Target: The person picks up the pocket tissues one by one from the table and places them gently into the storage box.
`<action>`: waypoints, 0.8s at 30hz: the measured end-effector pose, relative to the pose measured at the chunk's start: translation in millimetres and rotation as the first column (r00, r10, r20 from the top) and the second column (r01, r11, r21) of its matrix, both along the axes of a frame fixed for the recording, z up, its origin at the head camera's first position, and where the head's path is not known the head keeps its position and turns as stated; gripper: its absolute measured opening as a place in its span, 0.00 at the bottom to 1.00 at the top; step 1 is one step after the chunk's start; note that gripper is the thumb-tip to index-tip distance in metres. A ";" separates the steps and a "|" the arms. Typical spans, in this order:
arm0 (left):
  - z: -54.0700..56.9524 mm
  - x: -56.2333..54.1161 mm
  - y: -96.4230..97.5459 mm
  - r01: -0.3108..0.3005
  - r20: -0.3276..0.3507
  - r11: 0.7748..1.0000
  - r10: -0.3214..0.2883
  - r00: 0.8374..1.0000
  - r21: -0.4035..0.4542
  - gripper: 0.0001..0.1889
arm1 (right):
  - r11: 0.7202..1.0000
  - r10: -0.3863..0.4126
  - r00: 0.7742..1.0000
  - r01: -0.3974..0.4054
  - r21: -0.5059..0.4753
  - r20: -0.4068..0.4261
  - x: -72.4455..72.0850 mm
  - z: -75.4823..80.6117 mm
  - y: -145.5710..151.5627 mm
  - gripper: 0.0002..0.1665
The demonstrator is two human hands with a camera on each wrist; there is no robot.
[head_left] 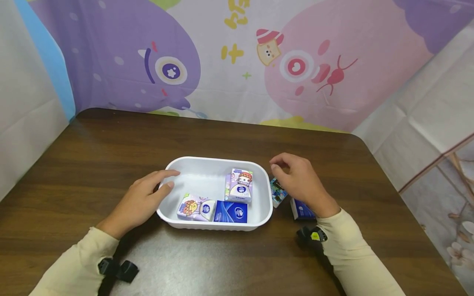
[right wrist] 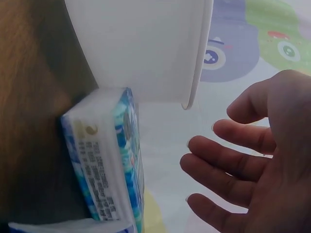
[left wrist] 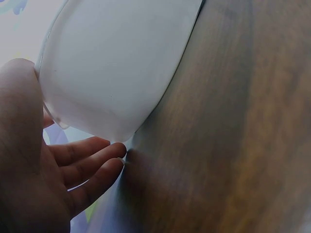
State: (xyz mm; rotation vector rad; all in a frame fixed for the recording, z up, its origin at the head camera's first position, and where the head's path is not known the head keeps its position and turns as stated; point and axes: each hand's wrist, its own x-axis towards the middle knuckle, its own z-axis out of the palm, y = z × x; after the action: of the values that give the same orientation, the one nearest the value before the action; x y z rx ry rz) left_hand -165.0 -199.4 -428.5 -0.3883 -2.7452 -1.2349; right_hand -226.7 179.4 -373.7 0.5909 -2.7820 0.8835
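A white plastic basin stands on the table. In it lie a blue tissue pack, a cartoon-print tissue pack and, at the right, another cartoon-print tissue pack on top of a further pack. My left hand is at the basin's left end, thumb and fingers spread loosely around its rim; the left wrist view shows these fingers extended beside the wall. Right of the basin my right hand hovers, fingers relaxed and holding nothing, above a blue-green patterned tissue pack.
Another blue tissue pack lies on the table, partly hidden under my right wrist. The brown wooden table ends at a cartoon-print cloth behind. Pale cloth hangs along the left side.
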 end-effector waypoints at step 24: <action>1.3 0.0 0.5 0.003 -0.003 1.000 -0.003 1.000 -0.005 0.18 | 0.987 -0.076 0.992 0.060 0.152 0.101 -8.6 -4.7 10.2 0.14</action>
State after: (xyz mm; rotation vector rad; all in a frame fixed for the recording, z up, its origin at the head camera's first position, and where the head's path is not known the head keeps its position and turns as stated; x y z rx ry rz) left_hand -165.1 -198.9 -427.2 -0.3949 -2.7470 -1.2272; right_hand -235.3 189.6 -378.4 0.4795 -2.9644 0.7189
